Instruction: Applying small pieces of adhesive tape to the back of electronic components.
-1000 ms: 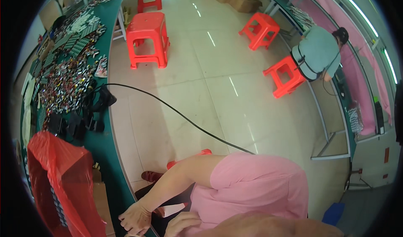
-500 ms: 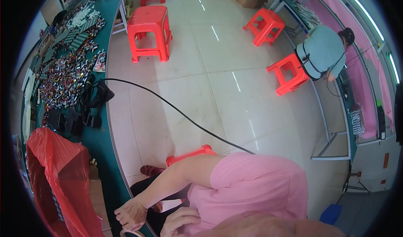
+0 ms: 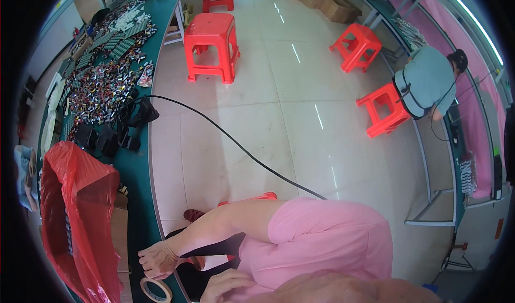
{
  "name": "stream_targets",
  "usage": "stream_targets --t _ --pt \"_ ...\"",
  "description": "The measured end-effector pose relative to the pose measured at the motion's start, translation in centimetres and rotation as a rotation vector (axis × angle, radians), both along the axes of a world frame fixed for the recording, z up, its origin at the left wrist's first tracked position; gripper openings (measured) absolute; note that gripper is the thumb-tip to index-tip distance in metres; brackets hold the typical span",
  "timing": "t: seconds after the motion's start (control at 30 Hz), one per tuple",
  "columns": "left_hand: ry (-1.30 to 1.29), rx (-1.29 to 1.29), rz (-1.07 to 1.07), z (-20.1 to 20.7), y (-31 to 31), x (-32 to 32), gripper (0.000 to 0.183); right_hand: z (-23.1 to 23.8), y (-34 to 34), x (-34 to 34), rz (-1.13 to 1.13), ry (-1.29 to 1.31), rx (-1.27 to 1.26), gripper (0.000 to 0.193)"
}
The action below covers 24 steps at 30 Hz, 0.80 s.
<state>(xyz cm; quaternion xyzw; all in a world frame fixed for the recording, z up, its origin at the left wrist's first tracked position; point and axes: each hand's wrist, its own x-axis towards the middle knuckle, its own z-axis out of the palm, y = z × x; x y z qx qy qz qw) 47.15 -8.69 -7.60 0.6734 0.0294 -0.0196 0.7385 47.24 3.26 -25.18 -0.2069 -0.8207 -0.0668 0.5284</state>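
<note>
My right hand (image 3: 158, 260) is at the edge of the green table (image 3: 140, 217), fingers curled together. What it holds, if anything, is hidden. Just below it lies a roll of tan tape (image 3: 156, 291), close to or touching the hand. My left hand (image 3: 228, 286) is in front of the pink shirt (image 3: 322, 238), its fingers bent and close together; their tips and anything in them cannot be made out. Left of my right hand stands a box (image 3: 121, 230) lined with a red plastic bag (image 3: 80, 169), grey parts inside.
Heaps of small parts (image 3: 102, 94) and black adapters (image 3: 107, 140) cover the far table. A black cable (image 3: 230, 137) stretches from there over the aisle. Red stools (image 3: 212, 43) stand on the floor. One person (image 3: 429, 78) sits at the right bench; another (image 3: 25, 177) is at the left edge.
The view has swung left, so the surroundings appear farther right. More of the tape roll shows below my right hand, and the person at the left edge is now clearer. Both hands keep similar poses.
</note>
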Motion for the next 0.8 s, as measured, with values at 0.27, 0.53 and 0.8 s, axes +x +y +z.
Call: stream_targets --t 0.27,0.53,0.8 --pt "-0.225 -0.048 -0.01 -0.2 -1.3 0.5 0.061 0.0 -0.4 0.7 0.041 -0.076 0.0 0.027" --pt "-0.599 -0.03 0.756 -1.3 -9.9 1.0 0.057 0.2 -0.4 1.0 0.076 -0.126 0.057 0.027" --pt "-0.101 0.067 0.422 3.3 -10.2 2.8 0.073 -0.3 0.3 1.3 0.053 -0.176 0.061 0.023"
